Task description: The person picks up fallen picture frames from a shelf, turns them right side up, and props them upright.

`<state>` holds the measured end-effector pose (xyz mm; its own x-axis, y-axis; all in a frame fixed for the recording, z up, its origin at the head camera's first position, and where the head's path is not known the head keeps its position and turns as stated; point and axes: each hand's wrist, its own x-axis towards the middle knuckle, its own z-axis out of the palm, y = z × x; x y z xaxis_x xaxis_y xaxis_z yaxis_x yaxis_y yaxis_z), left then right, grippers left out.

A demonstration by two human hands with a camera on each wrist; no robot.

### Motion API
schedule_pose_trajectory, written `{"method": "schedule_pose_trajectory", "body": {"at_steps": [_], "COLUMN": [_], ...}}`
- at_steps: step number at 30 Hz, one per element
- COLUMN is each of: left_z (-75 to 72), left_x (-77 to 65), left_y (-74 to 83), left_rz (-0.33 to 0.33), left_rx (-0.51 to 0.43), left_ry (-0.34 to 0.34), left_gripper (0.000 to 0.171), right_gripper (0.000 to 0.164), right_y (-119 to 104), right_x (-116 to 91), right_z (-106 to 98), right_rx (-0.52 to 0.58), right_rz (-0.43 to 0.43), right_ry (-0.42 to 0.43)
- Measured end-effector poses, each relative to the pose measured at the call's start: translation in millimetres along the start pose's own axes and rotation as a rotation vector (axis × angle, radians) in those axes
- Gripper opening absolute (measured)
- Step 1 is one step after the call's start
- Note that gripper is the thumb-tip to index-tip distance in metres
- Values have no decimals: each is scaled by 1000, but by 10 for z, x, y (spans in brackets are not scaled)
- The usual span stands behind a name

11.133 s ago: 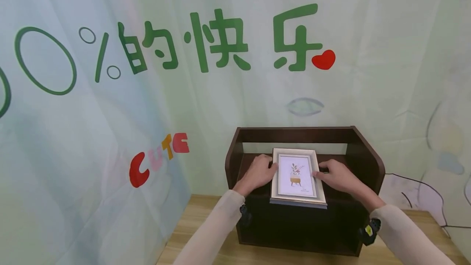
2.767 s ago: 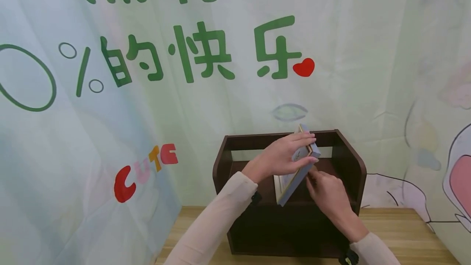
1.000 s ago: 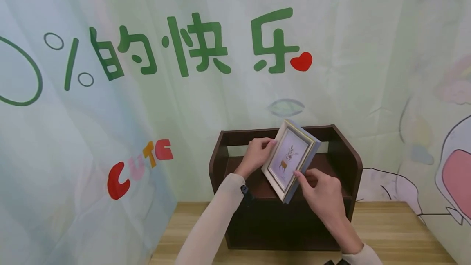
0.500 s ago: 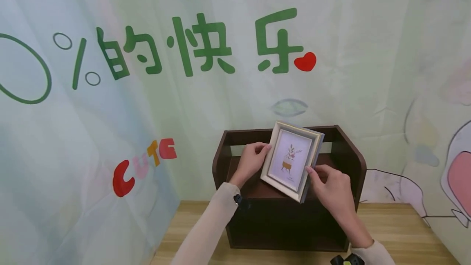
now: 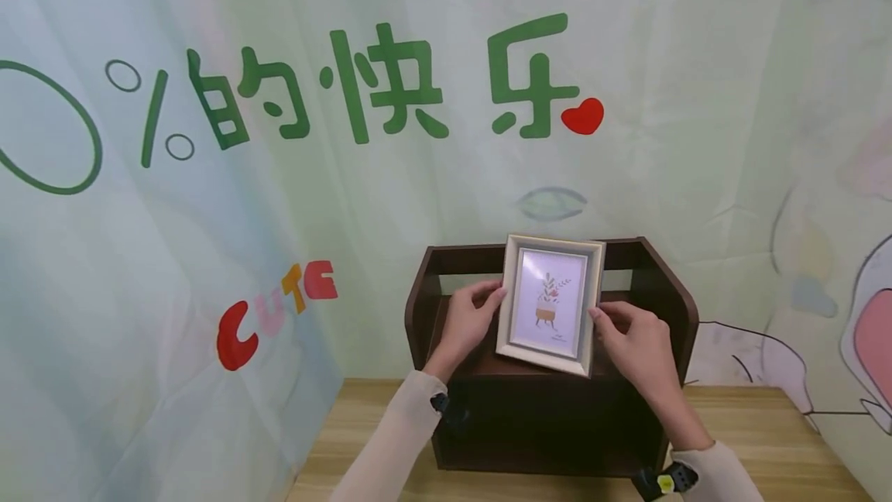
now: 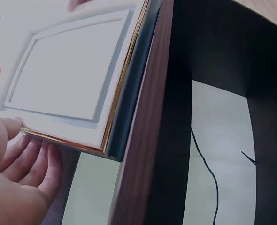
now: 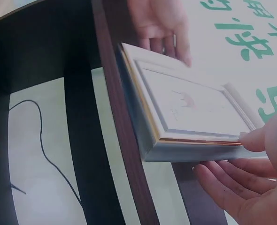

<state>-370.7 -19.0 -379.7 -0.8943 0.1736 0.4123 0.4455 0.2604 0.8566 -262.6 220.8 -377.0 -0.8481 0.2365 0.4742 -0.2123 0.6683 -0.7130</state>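
Note:
A picture frame (image 5: pixel 548 307) with a cream border shows a drawing of a potted plant on an orange stand. It leans slightly back above the upper shelf of a dark brown wooden rack (image 5: pixel 547 428). My left hand (image 5: pixel 465 324) holds its left edge, the thumb on the front and the fingers behind. On the opposite edge, my right hand (image 5: pixel 637 343) pinches it in the same manner. Glare washes out the drawing in the left wrist view, where the frame (image 6: pixel 68 70) has a gold rim and dark side. In the right wrist view, curled fingers (image 7: pixel 223 185) lie beneath the frame.
The rack stands on a light wooden table (image 5: pixel 753 424), with raised side panels and a slotted back rail. Behind it hangs a pale green printed curtain (image 5: pixel 683 138) with green characters and a red heart (image 5: pixel 583 115). A black watch-like band (image 5: pixel 665 480) sits on the right wrist.
The frame, lying flat earliest and later tipped edge-on, has turned to face me more squarely and sits straighter than half a second ago. Both hands keep hold of its sides.

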Motion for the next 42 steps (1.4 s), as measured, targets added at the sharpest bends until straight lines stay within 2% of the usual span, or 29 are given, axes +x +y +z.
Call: {"method": "schedule_pose_trajectory", "body": {"at_steps": [8,13,20,27,34,42], "left_z": [-1,10,34,54,78,74], "left_x": [-141,-213,-274,-260,-279,-248], "left_y": [-8,-48,-115,-95,-46,-60], "left_rz": [18,-1,-6,-6,-27,-15], "left_rx": [-29,-75,-138,-180,-183,-185], "left_ry": [49,101,145,170,190,197], "left_gripper": [29,29,28,29,28,29], "right_gripper": [45,49,49,53,55,53], "right_y": [78,120,157,168,167,136], "right_x": [142,241,288,292,276,270], "right_z": [-24,16,80,87,95,100], "right_rx": [158,226,250,263,268,262], "right_rz": [122,151,164,159,158,141], "right_ry": [-85,-137,-155,-144,-138,-126]}}
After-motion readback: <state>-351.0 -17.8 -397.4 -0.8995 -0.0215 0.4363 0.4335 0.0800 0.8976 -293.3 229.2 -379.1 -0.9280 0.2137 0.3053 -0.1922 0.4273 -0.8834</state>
